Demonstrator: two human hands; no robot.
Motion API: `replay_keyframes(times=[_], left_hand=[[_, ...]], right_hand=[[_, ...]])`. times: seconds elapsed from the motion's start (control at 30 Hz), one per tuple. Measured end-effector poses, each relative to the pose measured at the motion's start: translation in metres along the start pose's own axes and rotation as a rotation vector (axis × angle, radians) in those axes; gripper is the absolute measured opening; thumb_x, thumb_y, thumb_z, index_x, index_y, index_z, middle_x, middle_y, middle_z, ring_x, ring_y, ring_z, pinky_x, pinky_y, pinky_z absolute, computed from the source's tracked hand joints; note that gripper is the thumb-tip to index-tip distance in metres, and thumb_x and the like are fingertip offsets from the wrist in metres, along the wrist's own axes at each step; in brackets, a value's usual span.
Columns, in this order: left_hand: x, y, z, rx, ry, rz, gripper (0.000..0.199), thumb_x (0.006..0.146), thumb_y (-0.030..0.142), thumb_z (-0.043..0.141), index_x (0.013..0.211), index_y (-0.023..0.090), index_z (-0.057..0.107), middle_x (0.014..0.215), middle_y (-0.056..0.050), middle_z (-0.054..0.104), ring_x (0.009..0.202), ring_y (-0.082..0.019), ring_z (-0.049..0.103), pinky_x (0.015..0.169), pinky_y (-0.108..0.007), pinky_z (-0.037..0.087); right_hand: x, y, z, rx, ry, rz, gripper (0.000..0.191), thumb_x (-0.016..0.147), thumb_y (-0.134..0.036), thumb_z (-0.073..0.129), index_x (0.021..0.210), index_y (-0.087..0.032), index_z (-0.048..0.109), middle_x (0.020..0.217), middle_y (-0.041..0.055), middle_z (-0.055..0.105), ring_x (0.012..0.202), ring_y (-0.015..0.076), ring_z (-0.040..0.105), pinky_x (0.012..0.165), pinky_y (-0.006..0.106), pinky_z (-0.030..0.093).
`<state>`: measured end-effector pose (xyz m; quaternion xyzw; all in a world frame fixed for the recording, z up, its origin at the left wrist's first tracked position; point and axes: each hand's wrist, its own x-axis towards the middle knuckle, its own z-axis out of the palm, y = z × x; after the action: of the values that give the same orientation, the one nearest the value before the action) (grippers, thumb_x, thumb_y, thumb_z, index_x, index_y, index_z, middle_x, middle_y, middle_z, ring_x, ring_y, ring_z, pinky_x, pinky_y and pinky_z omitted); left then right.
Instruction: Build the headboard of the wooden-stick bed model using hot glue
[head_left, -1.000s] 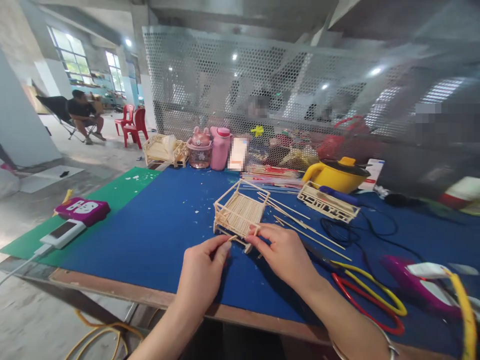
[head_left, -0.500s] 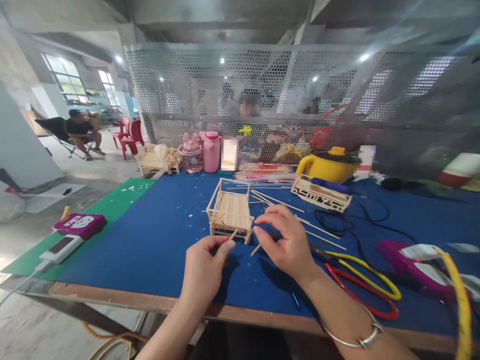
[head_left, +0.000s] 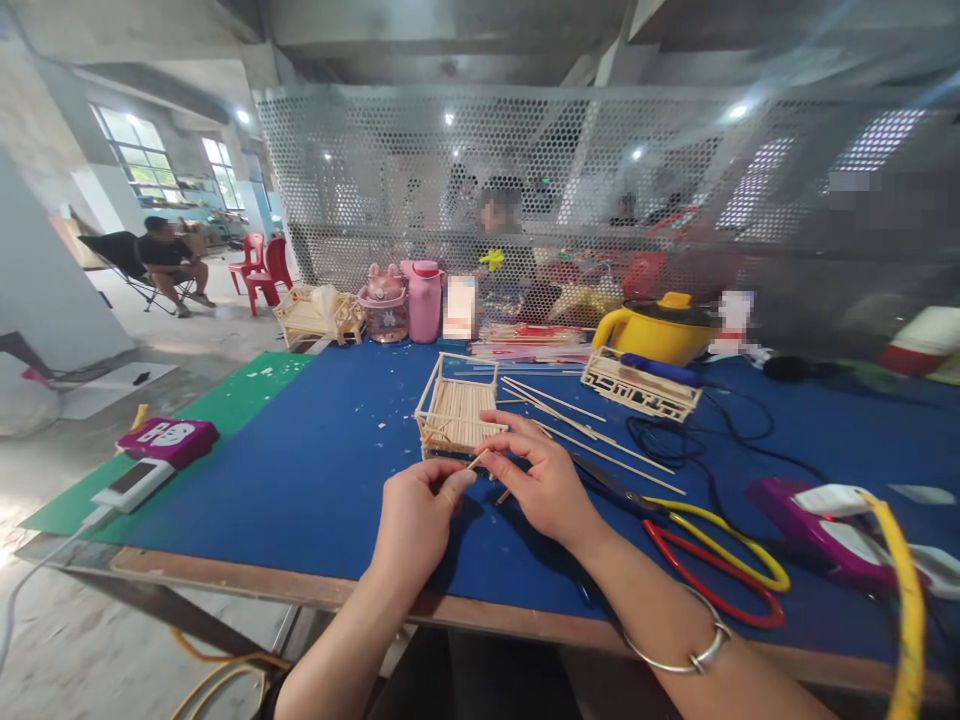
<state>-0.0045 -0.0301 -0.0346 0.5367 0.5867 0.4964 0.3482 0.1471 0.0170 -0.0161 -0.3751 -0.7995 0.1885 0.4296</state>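
Probably for steadiness, the left hand [head_left: 421,512] pinches a thin stick [head_left: 477,461] just before the small wooden frame [head_left: 459,402] on the worktop [head_left: 315,480]; the right hand [head_left: 541,485] meets the stick's tip, its grip unclear.

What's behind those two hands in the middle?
Behind the left hand and right hand is a little stick frame, with loose sticks lying to the right. The right hand hides the frame's near right corner, so I can't see what's there.

Matt wooden frame [head_left: 459,412], metal bangle [head_left: 709,652]
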Motion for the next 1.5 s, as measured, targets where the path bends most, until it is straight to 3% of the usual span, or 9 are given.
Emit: replay_keyframes(times=[0.27, 0.4, 0.5, 0.63, 0.8, 0.93, 1.13, 1.23, 1.5], left_hand=[[-0.007, -0.006, -0.034, 0.604, 0.088, 0.120, 0.015, 0.080, 0.030, 0.057, 0.084, 0.021, 0.068, 0.092, -0.005, 0.069, 0.083, -0.025, 0.064, 0.074, -0.039, 0.049], [-0.006, -0.009, -0.036, 0.621, 0.253, 0.231, 0.042, 0.078, 0.028, 0.061, 0.118, 0.019, 0.052, 0.120, -0.011, 0.054, 0.105, -0.028, 0.058, 0.081, -0.042, 0.051], [0.005, -0.008, -0.036, 0.596, 0.344, 0.453, 0.059, 0.076, 0.027, 0.064, 0.129, 0.016, 0.041, 0.131, -0.015, 0.047, 0.122, -0.029, 0.045, 0.099, -0.046, 0.042], [0.024, -0.001, -0.036, 0.742, 0.258, 0.688, 0.076, 0.076, 0.028, 0.065, 0.140, 0.018, 0.025, 0.148, -0.016, 0.030, 0.139, -0.033, 0.019, 0.110, -0.053, 0.025], [0.032, -0.004, -0.027, 0.768, 0.170, 0.692, 0.082, 0.076, 0.031, 0.064, 0.143, 0.018, 0.018, 0.152, -0.017, 0.019, 0.141, -0.035, 0.008, 0.110, -0.056, 0.021], [0.025, -0.011, -0.019, 0.660, 0.222, 0.649, 0.074, 0.077, 0.030, 0.064, 0.138, 0.016, 0.025, 0.151, -0.020, 0.021, 0.140, -0.033, 0.014, 0.108, -0.054, 0.027], [0.014, 0.002, -0.013, 0.761, 0.366, 0.690, 0.008, 0.081, 0.027, 0.060, 0.082, 0.019, 0.062, 0.153, -0.011, 0.019, 0.140, -0.038, 0.010, 0.106, -0.062, 0.018], [0.014, 0.010, -0.006, 0.871, 0.363, 0.700, 0.017, 0.084, 0.028, 0.057, 0.071, 0.019, 0.063, 0.152, -0.008, 0.027, 0.139, -0.041, 0.010, 0.104, -0.068, 0.010], [0.019, 0.009, 0.007, 0.927, 0.372, 0.728, 0.014, 0.085, 0.027, 0.055, 0.078, 0.021, 0.067, 0.149, -0.009, 0.033, 0.140, -0.040, 0.011, 0.105, -0.069, 0.004]], right_hand=[[-0.001, 0.002, 0.003, -0.054, 0.050, -0.034, 0.014, 0.084, -0.026, 0.057, 0.082, -0.022, 0.071, 0.117, 0.0083, 0.062, 0.110, 0.0216, 0.056, 0.096, 0.039, 0.040], [0.000, 0.008, 0.007, -0.144, 0.115, -0.069, 0.015, 0.083, -0.027, 0.059, 0.085, -0.022, 0.073, 0.118, 0.0088, 0.063, 0.108, 0.0218, 0.056, 0.094, 0.039, 0.042], [0.001, 0.012, 0.009, -0.167, 0.147, -0.072, 0.015, 0.084, -0.029, 0.060, 0.086, -0.023, 0.074, 0.118, 0.0081, 0.064, 0.107, 0.0217, 0.057, 0.095, 0.041, 0.042], [0.002, 0.014, 0.011, -0.185, 0.152, -0.090, 0.015, 0.085, -0.028, 0.058, 0.086, -0.024, 0.073, 0.112, 0.0069, 0.068, 0.107, 0.0220, 0.058, 0.094, 0.042, 0.042], [0.000, 0.014, 0.015, -0.178, 0.153, -0.059, 0.017, 0.086, -0.028, 0.056, 0.090, -0.023, 0.071, 0.094, 0.0048, 0.073, 0.093, 0.0200, 0.065, 0.085, 0.037, 0.048], [-0.001, 0.013, 0.017, -0.187, 0.163, -0.036, 0.019, 0.087, -0.030, 0.054, 0.089, -0.024, 0.071, 0.092, 0.0047, 0.073, 0.089, 0.0204, 0.066, 0.083, 0.036, 0.049], [-0.001, 0.010, 0.016, -0.183, 0.160, -0.031, 0.018, 0.087, -0.028, 0.053, 0.088, -0.023, 0.070, 0.093, 0.0043, 0.073, 0.087, 0.0184, 0.067, 0.080, 0.031, 0.050], [-0.001, 0.009, 0.017, -0.184, 0.160, -0.028, 0.019, 0.087, -0.028, 0.052, 0.088, -0.022, 0.070, 0.094, 0.0049, 0.073, 0.088, 0.0185, 0.067, 0.080, 0.031, 0.051], [-0.001, 0.009, 0.016, -0.169, 0.144, -0.027, 0.020, 0.088, -0.029, 0.051, 0.089, -0.023, 0.070, 0.094, 0.0045, 0.072, 0.089, 0.0187, 0.066, 0.081, 0.032, 0.051]])
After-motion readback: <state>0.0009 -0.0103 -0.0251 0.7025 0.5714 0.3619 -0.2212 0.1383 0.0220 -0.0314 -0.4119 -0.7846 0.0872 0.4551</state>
